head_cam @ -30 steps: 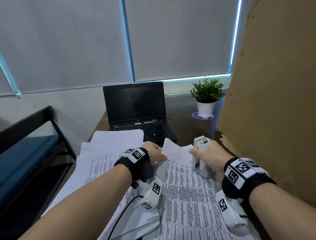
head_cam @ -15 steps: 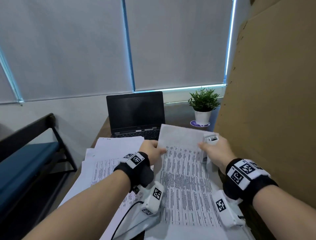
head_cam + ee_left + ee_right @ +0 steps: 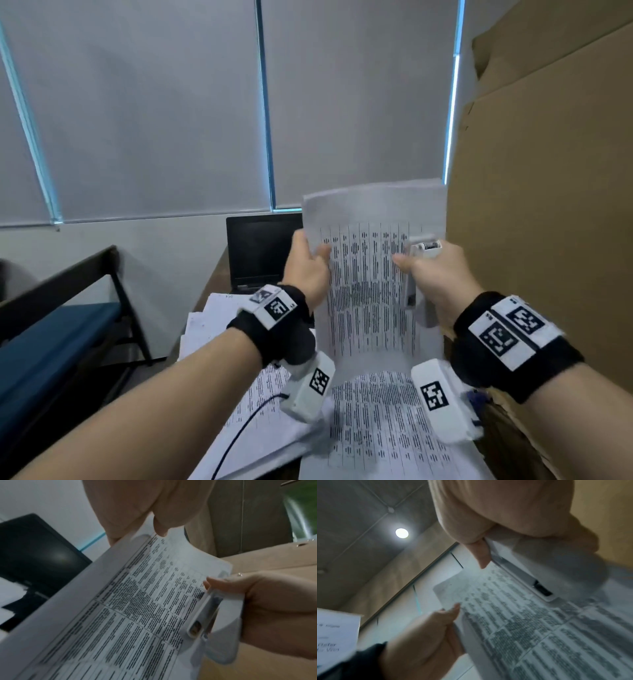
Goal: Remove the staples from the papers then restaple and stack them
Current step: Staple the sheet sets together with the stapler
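Both hands hold one printed set of papers [image 3: 370, 291] up in the air, above the worktop [image 3: 219, 274]. The left hand [image 3: 306, 270] pinches the left edge with its thumb on the front and its fingers [image 3: 452, 613] behind. The right hand [image 3: 435, 274] is curled around a white stapler [image 3: 205, 615] and also presses the right edge of the papers with its thumb. No staple can be seen, so I cannot tell if this set has been stapled yet. More papers [image 3: 383, 421] lie under the hands, and a loose pile [image 3: 219, 318] sits to the left by the laptop [image 3: 260, 250]. It looks like a lot of work is still left.
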Action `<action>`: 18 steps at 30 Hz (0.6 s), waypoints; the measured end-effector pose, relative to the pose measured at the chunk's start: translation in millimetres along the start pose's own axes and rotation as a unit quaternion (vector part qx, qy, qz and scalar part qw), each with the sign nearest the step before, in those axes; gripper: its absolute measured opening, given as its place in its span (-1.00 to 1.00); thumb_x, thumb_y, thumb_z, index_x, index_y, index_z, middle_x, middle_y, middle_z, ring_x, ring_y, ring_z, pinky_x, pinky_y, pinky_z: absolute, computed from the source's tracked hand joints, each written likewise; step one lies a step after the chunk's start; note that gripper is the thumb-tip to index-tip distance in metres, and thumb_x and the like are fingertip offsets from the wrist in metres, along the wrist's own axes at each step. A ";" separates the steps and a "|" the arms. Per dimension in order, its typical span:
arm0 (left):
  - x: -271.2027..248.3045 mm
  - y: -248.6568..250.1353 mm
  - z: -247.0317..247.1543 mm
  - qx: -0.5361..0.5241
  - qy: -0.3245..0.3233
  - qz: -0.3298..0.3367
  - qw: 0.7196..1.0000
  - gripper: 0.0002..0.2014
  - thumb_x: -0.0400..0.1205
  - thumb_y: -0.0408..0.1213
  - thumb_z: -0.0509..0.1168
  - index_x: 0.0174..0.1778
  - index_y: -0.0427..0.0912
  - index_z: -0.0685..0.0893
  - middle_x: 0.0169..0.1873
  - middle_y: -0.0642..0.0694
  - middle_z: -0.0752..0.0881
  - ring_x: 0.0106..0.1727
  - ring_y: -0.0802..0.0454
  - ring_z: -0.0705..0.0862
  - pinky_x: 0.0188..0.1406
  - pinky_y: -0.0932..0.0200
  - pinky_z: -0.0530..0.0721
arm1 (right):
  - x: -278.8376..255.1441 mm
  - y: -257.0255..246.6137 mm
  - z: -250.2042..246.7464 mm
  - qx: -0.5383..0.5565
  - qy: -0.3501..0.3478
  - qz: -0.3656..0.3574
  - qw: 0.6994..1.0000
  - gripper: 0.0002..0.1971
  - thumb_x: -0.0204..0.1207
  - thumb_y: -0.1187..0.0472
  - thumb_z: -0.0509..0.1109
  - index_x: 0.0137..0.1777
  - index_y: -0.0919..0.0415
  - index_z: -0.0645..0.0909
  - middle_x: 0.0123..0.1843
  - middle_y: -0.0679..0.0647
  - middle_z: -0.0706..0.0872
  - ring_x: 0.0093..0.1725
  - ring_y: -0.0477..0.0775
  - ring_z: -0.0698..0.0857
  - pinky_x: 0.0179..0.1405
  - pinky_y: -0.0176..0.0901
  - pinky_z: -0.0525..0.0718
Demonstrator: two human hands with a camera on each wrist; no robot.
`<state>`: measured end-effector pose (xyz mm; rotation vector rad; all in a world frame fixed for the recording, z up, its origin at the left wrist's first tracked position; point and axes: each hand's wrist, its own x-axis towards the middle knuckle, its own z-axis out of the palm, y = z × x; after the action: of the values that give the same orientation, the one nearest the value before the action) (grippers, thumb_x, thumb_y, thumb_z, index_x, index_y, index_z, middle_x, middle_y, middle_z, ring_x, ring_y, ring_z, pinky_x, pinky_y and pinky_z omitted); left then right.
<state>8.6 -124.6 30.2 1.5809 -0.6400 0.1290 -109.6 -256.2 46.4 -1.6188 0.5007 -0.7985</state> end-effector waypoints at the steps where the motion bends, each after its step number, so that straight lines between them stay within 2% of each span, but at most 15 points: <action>1: -7.4 -6.5 5.0 0.018 -0.011 -0.013 1.000 -0.81 0.76 -0.30 0.15 0.28 -0.13 0.44 0.10 -0.11 0.68 0.00 0.00 0.67 0.06 0.01 0.68 | -4.2 5.6 0.2 -0.003 -0.011 0.024 1.000 -0.82 0.56 0.29 0.47 0.12 0.16 0.60 -0.08 0.12 0.65 -0.24 0.04 0.58 -0.43 -0.13 0.60; 3: -20.3 -18.2 12.6 0.048 -0.032 -0.028 0.998 -0.80 0.76 -0.27 0.16 0.30 -0.12 0.41 0.07 -0.03 0.66 -0.01 0.05 0.66 0.07 0.03 0.68 | -9.0 18.5 -1.0 -0.015 -0.028 0.047 0.998 -0.80 0.56 0.29 0.46 0.15 0.18 0.60 -0.10 0.10 0.63 -0.29 -0.01 0.54 -0.55 -0.26 0.49; 5: -24.7 -25.9 17.9 0.054 -0.040 -0.039 0.997 -0.81 0.75 -0.25 0.19 0.26 -0.10 0.41 0.06 0.01 0.65 0.06 0.02 0.66 0.16 -0.02 0.66 | -8.9 29.2 -4.2 -0.033 -0.029 0.044 0.998 -0.76 0.56 0.28 0.47 0.19 0.18 0.59 -0.11 0.11 0.64 -0.33 -0.03 0.53 -0.58 -0.33 0.46; 7: -22.4 -27.4 20.5 0.048 -0.036 -0.051 0.997 -0.80 0.73 -0.25 0.23 0.24 -0.11 0.42 0.08 -0.01 0.66 0.10 0.02 0.66 0.19 -0.02 0.65 | -1.2 38.6 -8.5 -0.052 -0.017 0.037 0.998 -0.67 0.52 0.25 0.52 0.26 0.18 0.58 0.05 0.17 0.66 -0.31 -0.01 0.57 -0.50 -0.28 0.48; 9: -18.4 -25.4 21.1 0.042 -0.030 -0.057 0.997 -0.80 0.72 -0.24 0.25 0.22 -0.13 0.43 0.08 -0.02 0.66 0.10 0.03 0.66 0.15 0.04 0.64 | 5.0 43.3 -12.5 -0.058 -0.001 0.033 0.998 -0.59 0.48 0.23 0.55 0.30 0.19 0.57 0.29 0.24 0.59 -0.24 0.03 0.63 -0.47 -0.29 0.53; 10: -16.5 -24.7 20.7 0.042 -0.030 -0.058 0.997 -0.81 0.73 -0.26 0.24 0.22 -0.13 0.43 0.07 -0.01 0.66 0.10 0.04 0.66 0.11 0.07 0.63 | 8.1 45.3 -13.9 -0.059 0.010 0.033 0.998 -0.59 0.47 0.23 0.56 0.29 0.16 0.57 0.34 0.22 0.55 -0.18 0.06 0.65 -0.45 -0.27 0.57; 12: -12.3 -25.1 19.7 0.055 -0.030 -0.060 0.996 -0.85 0.74 -0.29 0.21 0.21 -0.15 0.46 0.07 0.00 0.66 0.11 0.04 0.66 0.02 0.12 0.60 | 13.6 46.6 -15.9 -0.075 0.042 0.026 0.996 -0.69 0.46 0.19 0.57 0.16 0.07 0.61 0.36 0.17 0.51 0.03 0.17 0.65 -0.28 -0.11 0.70; 13: -10.2 -26.4 19.1 0.061 -0.029 -0.062 0.996 -0.86 0.75 -0.32 0.19 0.21 -0.17 0.47 0.08 0.00 0.67 0.12 0.04 0.66 0.00 0.14 0.59 | 13.8 44.5 -16.2 -0.093 0.064 0.015 0.993 -0.74 0.46 0.15 0.56 0.10 0.04 0.62 0.38 0.14 0.45 0.18 0.23 0.59 -0.11 0.01 0.74; 15: -8.1 -29.9 17.9 0.056 -0.029 -0.067 0.996 -0.87 0.75 -0.39 0.17 0.19 -0.18 0.51 0.07 0.01 0.68 0.09 0.10 0.67 -0.06 0.24 0.59 | 12.9 38.3 -15.8 -0.161 0.105 -0.030 0.981 -0.73 0.47 0.00 0.53 0.08 0.07 0.62 0.44 0.07 0.29 0.40 0.23 0.34 0.32 0.19 0.57; 16: -7.6 -31.3 17.4 0.053 -0.028 -0.070 0.996 -0.86 0.74 -0.42 0.16 0.18 -0.18 0.52 0.07 0.00 0.69 0.08 0.13 0.67 -0.12 0.30 0.58 | 12.0 31.4 -15.4 -0.187 0.136 -0.066 0.971 -0.70 0.47 -0.07 0.51 0.05 0.09 0.61 0.45 0.06 0.23 0.43 0.22 0.25 0.44 0.18 0.45; 18: -6.8 -33.6 16.3 0.050 -0.025 -0.071 0.996 -0.83 0.74 -0.47 0.13 0.17 -0.19 0.53 0.05 0.00 0.69 0.04 0.21 0.67 -0.22 0.37 0.54 | 6.0 6.5 -12.8 -0.189 0.188 -0.154 0.951 -0.69 0.46 -0.12 0.50 -0.04 0.08 0.55 0.41 0.09 0.24 0.43 0.20 0.23 0.44 -0.05 0.35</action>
<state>13.9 -138.6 -4.7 1.7261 -0.5659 0.0153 -114.3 -270.5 42.2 -1.9340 0.7129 -1.3251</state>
